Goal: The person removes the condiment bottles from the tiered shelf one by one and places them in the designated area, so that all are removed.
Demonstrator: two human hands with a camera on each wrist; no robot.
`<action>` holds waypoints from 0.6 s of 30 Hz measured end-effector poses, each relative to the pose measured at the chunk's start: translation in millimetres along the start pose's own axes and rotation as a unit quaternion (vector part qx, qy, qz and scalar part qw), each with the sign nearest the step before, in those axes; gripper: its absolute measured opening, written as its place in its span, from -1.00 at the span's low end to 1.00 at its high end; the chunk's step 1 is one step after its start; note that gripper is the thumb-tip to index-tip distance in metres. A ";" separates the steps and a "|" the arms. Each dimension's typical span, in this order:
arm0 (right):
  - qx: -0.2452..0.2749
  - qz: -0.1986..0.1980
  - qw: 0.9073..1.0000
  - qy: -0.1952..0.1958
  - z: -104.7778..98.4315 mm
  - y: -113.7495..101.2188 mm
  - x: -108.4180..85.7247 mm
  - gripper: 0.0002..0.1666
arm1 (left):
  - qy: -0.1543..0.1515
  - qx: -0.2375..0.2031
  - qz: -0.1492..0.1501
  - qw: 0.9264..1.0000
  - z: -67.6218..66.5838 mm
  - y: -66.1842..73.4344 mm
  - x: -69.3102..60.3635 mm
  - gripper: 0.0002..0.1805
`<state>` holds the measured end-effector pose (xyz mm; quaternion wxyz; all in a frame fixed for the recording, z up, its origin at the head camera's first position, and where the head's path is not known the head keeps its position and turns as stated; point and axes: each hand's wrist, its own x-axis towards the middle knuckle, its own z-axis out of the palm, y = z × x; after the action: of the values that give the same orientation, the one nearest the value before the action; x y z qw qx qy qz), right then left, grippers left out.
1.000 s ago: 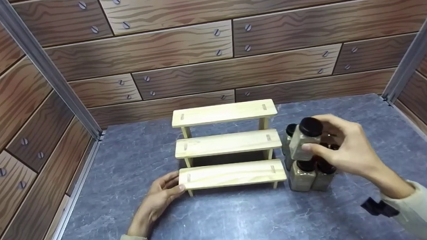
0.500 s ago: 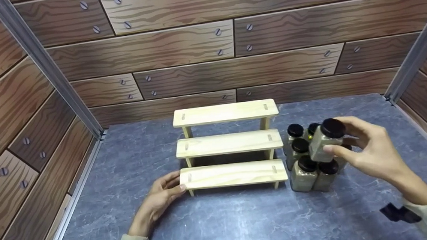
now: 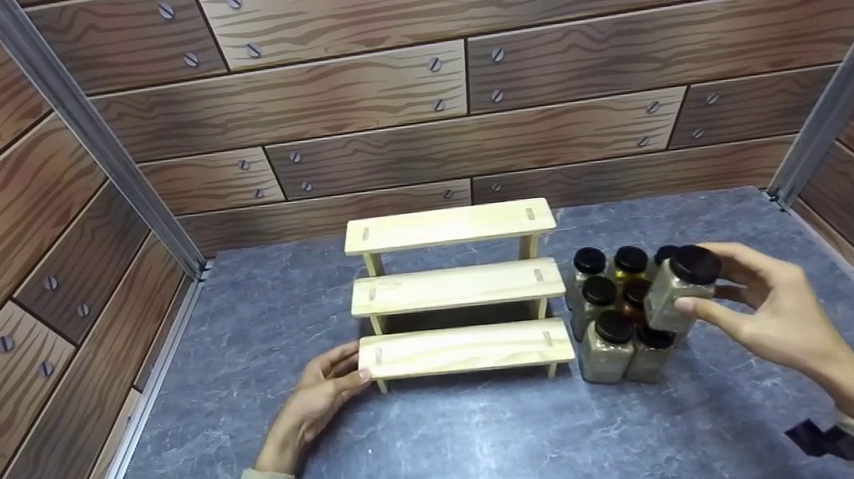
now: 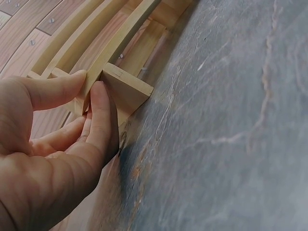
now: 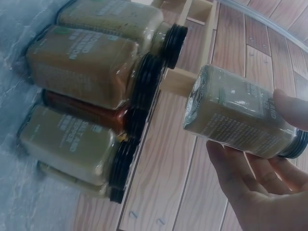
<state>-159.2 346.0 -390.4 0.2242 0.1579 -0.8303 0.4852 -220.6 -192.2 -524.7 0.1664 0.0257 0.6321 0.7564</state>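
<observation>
At the left end of a pale three-step wooden display rack (image 3: pixel 465 348), my left hand (image 3: pixel 321 392) pinches the bottom board. The left wrist view has the thumb on top of that board (image 4: pixel 118 45) and fingers beneath it. My right hand (image 3: pixel 774 313) holds a square clear spice jar (image 3: pixel 673 301) with a black lid and pale contents. The jar is raised and slightly tilted above the cluster. In the right wrist view the held jar (image 5: pixel 236 113) hangs apart from the standing jars, its label partly covered by the thumb.
Several black-lidded spice jars (image 3: pixel 606 355) stand close together right of the rack, among them one reddish jar (image 3: pixel 634 302) and one with yellow (image 3: pixel 629 267). A grey marbled tabletop (image 3: pixel 449 441) lies beneath. Wood-patterned walls (image 3: pixel 372 93) enclose the back and sides.
My right hand has carried the raised jar to the right and slightly toward me, uncovering more of the standing jars. The left hand and the rack have stayed in place.
</observation>
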 end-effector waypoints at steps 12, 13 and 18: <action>-0.027 0.008 1.000 0.002 -15.0 14.6 -12.2 -0.26 | -0.005 0.002 0.001 1.000 -0.1 -1.1 0.9 -0.20; -0.030 0.006 1.000 0.001 -16.3 15.8 -13.1 -0.26 | -0.005 0.002 0.001 1.000 -0.5 -1.6 1.0 -0.19; -0.040 0.000 0.999 -0.002 -20.8 20.8 -17.4 -0.25 | -0.005 0.005 0.001 1.000 -1.4 -2.5 1.5 -0.20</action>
<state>-149.8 375.0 -406.0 0.2285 0.1501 -0.8494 0.4514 -221.8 -192.7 -527.6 0.1688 0.0310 0.6349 0.7533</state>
